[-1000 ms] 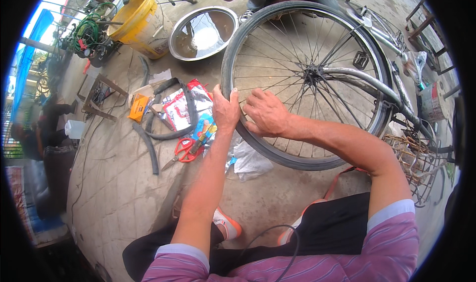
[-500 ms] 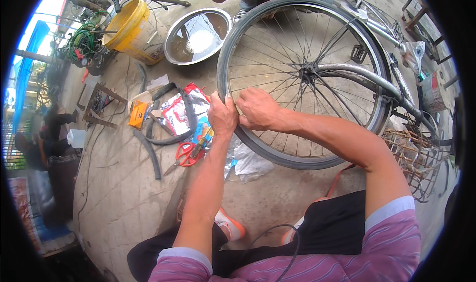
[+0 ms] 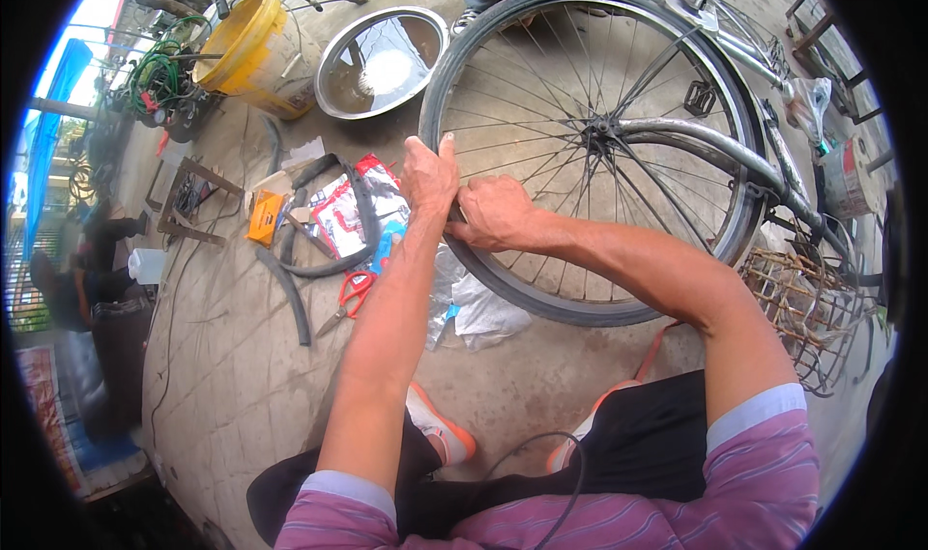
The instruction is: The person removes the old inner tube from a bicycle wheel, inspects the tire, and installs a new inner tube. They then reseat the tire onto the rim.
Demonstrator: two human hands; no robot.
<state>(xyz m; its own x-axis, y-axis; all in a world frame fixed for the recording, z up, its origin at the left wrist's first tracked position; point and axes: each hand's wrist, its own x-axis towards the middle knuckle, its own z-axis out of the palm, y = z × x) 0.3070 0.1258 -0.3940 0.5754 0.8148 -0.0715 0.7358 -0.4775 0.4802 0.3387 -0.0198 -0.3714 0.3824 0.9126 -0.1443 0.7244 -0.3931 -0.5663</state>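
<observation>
A spoked bicycle wheel with a black tire (image 3: 580, 312) and a silver rim takes up the upper right, joined to a bicycle frame (image 3: 710, 144) lying on its side. On the near left part of the tire, my left hand (image 3: 429, 175) is closed round it, thumb pointing up along the rim. Just below and to the right, my right hand (image 3: 495, 212) grips the same tire with curled fingers; its fingertips are hidden behind the rim. Beside my left forearm lie red-handled scissors (image 3: 356, 289) and a loop of black rubber tube (image 3: 372, 217).
A metal basin of water (image 3: 333, 96) and a yellow bucket (image 3: 275, 72) stand at the far left. Cut tube (image 3: 295, 308), an orange box (image 3: 264, 217), plastic bags (image 3: 488, 313) and a small stool frame (image 3: 188, 223) lie leftward. A rusty wire basket (image 3: 797, 308) is at right. Another person crouches beyond the wheel.
My left hand has slid a little up and away along the tire, its thumb now raised. My right hand has shifted slightly left, still on the tire.
</observation>
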